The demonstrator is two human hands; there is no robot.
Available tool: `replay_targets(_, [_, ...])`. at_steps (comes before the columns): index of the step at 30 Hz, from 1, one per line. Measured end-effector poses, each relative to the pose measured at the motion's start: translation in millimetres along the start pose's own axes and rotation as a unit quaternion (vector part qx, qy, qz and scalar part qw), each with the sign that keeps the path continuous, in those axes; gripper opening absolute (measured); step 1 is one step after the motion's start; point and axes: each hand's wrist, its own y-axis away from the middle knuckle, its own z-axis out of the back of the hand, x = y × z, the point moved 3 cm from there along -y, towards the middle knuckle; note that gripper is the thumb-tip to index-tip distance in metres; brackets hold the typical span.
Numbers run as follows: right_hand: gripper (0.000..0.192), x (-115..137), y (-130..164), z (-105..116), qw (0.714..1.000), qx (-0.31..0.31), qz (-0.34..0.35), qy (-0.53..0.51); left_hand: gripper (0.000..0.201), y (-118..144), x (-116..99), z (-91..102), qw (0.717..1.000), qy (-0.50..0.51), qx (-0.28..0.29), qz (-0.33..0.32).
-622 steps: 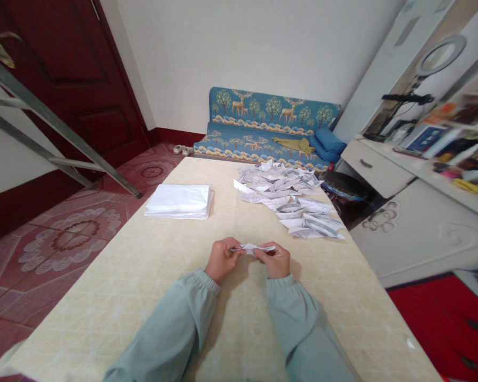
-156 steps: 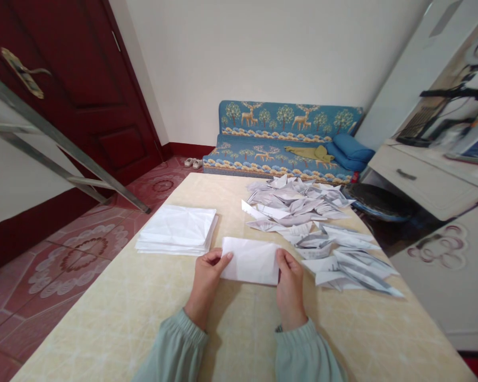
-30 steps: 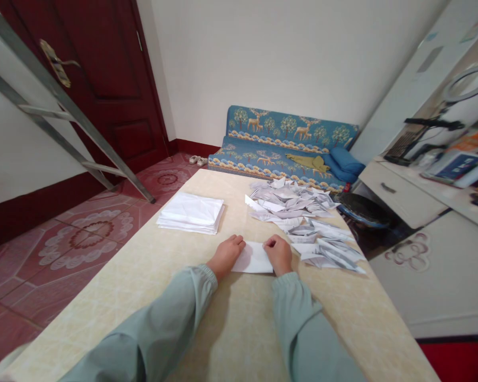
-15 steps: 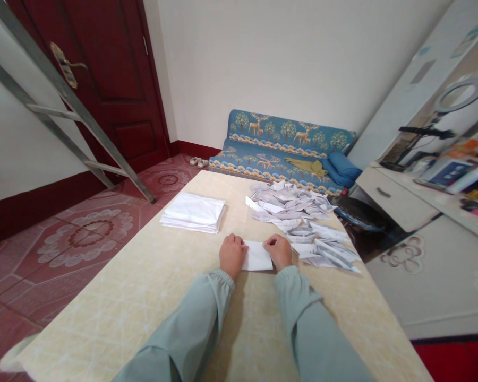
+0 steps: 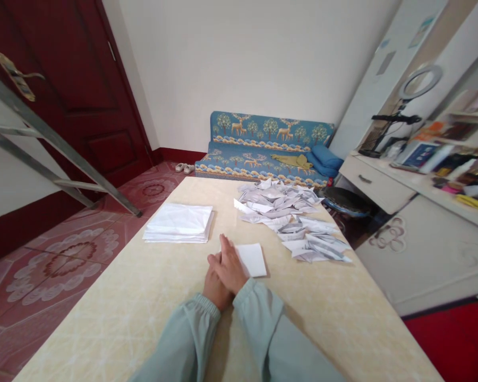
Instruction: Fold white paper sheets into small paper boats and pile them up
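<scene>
A small folded sheet of white paper lies on the table in front of me. My right hand rests across its left part with the fingers stretched out flat. Partly beneath it is my left hand, at the paper's left side; its fingers are mostly covered by the right hand. To the left and farther off sits a neat stack of white paper sheets. A loose heap of folded paper pieces spreads over the far right part of the table.
The table has a pale yellow patterned cover. Beyond it stands a blue sofa with deer prints. A metal ladder leans at the left by a dark red door. A cluttered white cabinet and a round stool are at right.
My right hand has moved left from the paper's right edge onto its left part, over my left hand. The pinching fingers have let go of the paper's edges. The view has turned slightly right.
</scene>
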Motion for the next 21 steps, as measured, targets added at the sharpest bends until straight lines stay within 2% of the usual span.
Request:
replay_targets(2, [0.07, -7, 10, -6, 1.0, 0.009, 0.005, 0.017, 0.051, 3, 1, 0.2, 1.0, -0.001, 0.005, 0.006])
replay_targets(7, [0.062, -43, 23, 13, 0.986, 0.047, 0.032, 0.156, 0.057, -6, -4, 13.1, 0.993, -0.022, 0.115, 0.017])
replay_targets(13, [0.053, -84, 30, 44, 0.952, 0.031, -0.033, 0.301, 0.05, -17, -4, 28.8, 0.984, -0.032, 0.169, 0.055])
replay_targets(17, [0.053, -93, 34, 45, 0.937, 0.028, -0.051, 0.344, 0.052, -39, -32, 24.2, 0.973, -0.015, 0.186, 0.138])
replay_targets(19, [0.052, -95, 33, 42, 0.93, 0.043, -0.065, 0.36, 0.061, -49, -54, 14.7, 0.975, 0.057, 0.189, 0.099])
replay_targets(20, [0.052, -96, 33, 41, 0.926, 0.049, -0.071, 0.367, 0.067, -52, -63, 9.4, 0.975, 0.09, 0.191, 0.07])
replay_targets(21, [0.052, -96, 32, 39, 0.924, 0.054, -0.074, 0.371, 0.068, -53, -66, 5.3, 0.976, 0.103, 0.179, 0.069])
